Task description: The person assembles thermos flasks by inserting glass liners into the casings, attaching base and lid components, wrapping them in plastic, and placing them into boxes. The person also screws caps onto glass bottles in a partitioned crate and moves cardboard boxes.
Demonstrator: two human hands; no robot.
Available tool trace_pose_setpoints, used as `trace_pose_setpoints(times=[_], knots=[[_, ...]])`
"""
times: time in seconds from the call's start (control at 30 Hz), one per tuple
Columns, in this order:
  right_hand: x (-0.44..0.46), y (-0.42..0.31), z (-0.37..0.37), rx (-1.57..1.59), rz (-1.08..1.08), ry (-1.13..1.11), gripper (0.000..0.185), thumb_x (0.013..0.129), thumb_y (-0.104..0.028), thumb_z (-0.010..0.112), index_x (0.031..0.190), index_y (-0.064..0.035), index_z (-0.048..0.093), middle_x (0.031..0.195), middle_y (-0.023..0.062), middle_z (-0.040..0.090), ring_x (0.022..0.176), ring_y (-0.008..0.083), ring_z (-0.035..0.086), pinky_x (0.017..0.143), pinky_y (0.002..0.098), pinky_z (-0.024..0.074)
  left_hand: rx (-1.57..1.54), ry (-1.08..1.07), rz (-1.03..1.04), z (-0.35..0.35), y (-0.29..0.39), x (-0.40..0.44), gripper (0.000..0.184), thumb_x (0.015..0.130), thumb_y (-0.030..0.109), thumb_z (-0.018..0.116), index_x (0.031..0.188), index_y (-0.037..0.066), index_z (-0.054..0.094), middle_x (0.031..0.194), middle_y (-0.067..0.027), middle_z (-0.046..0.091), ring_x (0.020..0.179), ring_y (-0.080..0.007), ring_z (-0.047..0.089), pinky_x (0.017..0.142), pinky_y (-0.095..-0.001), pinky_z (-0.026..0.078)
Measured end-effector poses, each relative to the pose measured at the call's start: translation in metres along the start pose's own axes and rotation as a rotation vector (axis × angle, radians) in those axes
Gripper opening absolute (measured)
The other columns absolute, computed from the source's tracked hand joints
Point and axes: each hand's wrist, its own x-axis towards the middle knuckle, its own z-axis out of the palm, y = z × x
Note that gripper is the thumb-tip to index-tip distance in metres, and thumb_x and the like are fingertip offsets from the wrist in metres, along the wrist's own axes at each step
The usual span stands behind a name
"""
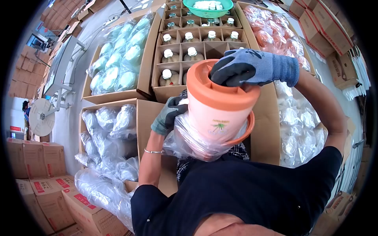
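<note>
A pink water jug (pixel 214 118) with an orange lid (pixel 201 80) is tilted in front of my body. Its orange side handle (pixel 249 128) points right, and a clear plastic bag (pixel 193 135) is bunched round its lower part. My right hand (pixel 240 69), in a blue-grey glove with dark fingers, has its fingers curled into the recess of the lid. My gloved left hand (pixel 171 114) closes against the jug's left side, by the bag. A small white part shows at its thumb; I cannot make out what it is.
Ahead stands a divided carton (pixel 155 74) of bottles with white caps (pixel 191 51). A green basin (pixel 208 11) of white pieces rests at its far end. Cartons of bagged green (pixel 114 59), red (pixel 271 33), grey (pixel 106 133) and white (pixel 297 122) items surround me. Stacked boxes (pixel 47 192) stand lower left.
</note>
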Motion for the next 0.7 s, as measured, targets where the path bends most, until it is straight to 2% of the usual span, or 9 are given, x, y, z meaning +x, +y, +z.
trace_pose_setpoints(times=[0.1, 0.13, 0.23, 0.33, 0.4, 0.43, 0.57, 0.6, 0.7], knots=[[0.003, -0.008, -0.002, -0.291, 0.384, -0.190, 0.028, 0.075, -0.019, 0.067, 0.099, -0.0052, 0.064, 0.082, 0.0111, 0.065, 0.081, 0.0226, 0.065, 0.074, 0.0376, 0.0514, 0.114, 0.059, -0.031, 0.006, -0.015, -0.003, 0.046, 0.079, 0.009, 0.069, 0.122, -0.002, 0.057, 0.108, -0.0054, 0.064, 0.096, -0.0107, 0.059, 0.088, -0.0262, 0.048], [0.006, -0.017, 0.001, -0.068, 0.784, -0.137, 0.026, 0.077, -0.023, 0.068, 0.097, -0.0062, 0.064, 0.074, 0.0101, 0.064, 0.069, 0.0229, 0.064, 0.065, 0.0357, 0.0520, 0.207, 0.157, -0.018, 0.016, -0.016, -0.006, 0.053, 0.079, 0.009, 0.071, 0.128, -0.002, 0.052, 0.112, -0.0044, 0.063, 0.100, -0.0093, 0.055, 0.091, -0.0246, 0.044], [-0.014, 0.045, 0.007, 0.004, 0.763, -0.061, 0.029, 0.079, -0.025, 0.069, 0.097, -0.0027, 0.065, 0.078, 0.0081, 0.066, 0.066, 0.0151, 0.062, 0.061, 0.0280, 0.0499, 0.383, 0.103, 0.129, 0.033, -0.002, -0.016, 0.062, 0.078, 0.009, 0.072, 0.134, 0.003, 0.047, 0.114, -0.0042, 0.063, 0.098, -0.0089, 0.054, 0.091, -0.0250, 0.044], [-0.043, 0.052, 0.013, 0.392, 0.494, 0.407, 0.030, 0.091, -0.024, 0.055, 0.105, 0.0014, 0.063, 0.101, 0.0097, 0.064, 0.092, 0.0151, 0.061, 0.080, 0.0283, 0.0492, 1.055, 0.009, 0.003, 0.016, 0.039, -0.029, 0.064, 0.077, 0.005, 0.071, 0.136, 0.007, 0.047, 0.115, -0.0060, 0.064, 0.094, -0.0100, 0.057, 0.087, -0.0250, 0.046], [-0.064, 0.075, 0.035, 0.342, 0.351, 0.553, 0.039, 0.099, -0.028, 0.038, 0.115, 0.0009, 0.059, 0.124, 0.0142, 0.055, 0.115, 0.0199, 0.053, 0.098, 0.0311, 0.0412, 1.006, -0.053, 0.307, -0.020, 0.051, -0.020, 0.053, 0.077, -0.006, 0.066, 0.128, 0.005, 0.054, 0.104, -0.0067, 0.067, 0.084, -0.0126, 0.063, 0.073, -0.0250, 0.052], [-0.062, 0.077, 0.052, 0.350, 0.175, 0.500, 0.043, 0.099, -0.030, 0.035, 0.119, 0.0011, 0.057, 0.128, 0.0149, 0.053, 0.121, 0.0229, 0.049, 0.104, 0.0338, 0.0357, 0.572, 0.114, 0.208, -0.022, 0.064, -0.016, 0.040, 0.081, -0.005, 0.063, 0.120, 0.000, 0.058, 0.094, -0.0089, 0.068, 0.080, -0.0139, 0.064, 0.072, -0.0256, 0.053], [-0.031, 0.051, 0.074, 0.311, 0.148, 0.647, 0.047, 0.096, -0.034, 0.042, 0.122, 0.0021, 0.054, 0.133, 0.0170, 0.048, 0.126, 0.0255, 0.043, 0.107, 0.0364, 0.0308, 0.492, 0.321, 0.537, 0.030, 0.144, 0.047, 0.020, 0.090, 0.013, 0.058, 0.100, -0.004, 0.063, 0.078, -0.0051, 0.062, 0.064, -0.0105, 0.057, 0.056, -0.0243, 0.047], [-0.027, 0.044, 0.071, 0.238, 0.109, 0.629, 0.049, 0.095, -0.036, 0.044, 0.124, 0.0023, 0.053, 0.134, 0.0173, 0.048, 0.126, 0.0258, 0.043, 0.106, 0.0368, 0.0311, 0.086, 0.100, 0.648, 0.016, 0.149, 0.072, 0.020, 0.090, 0.014, 0.057, 0.095, -0.004, 0.063, 0.076, -0.0051, 0.060, 0.064, -0.0088, 0.056, 0.057, -0.0239, 0.047], [-0.025, 0.031, 0.062, -0.056, -0.068, 0.403, 0.076, 0.073, -0.048, 0.070, 0.127, 0.0020, 0.049, 0.132, 0.0189, 0.047, 0.125, 0.0343, 0.042, 0.105, 0.0419, 0.0330, 0.515, 0.625, 0.763, -0.041, 0.129, 0.089, 0.033, 0.094, 0.028, 0.051, 0.095, -0.001, 0.066, 0.082, -0.0077, 0.064, 0.071, -0.0149, 0.060, 0.065, -0.0284, 0.049]])
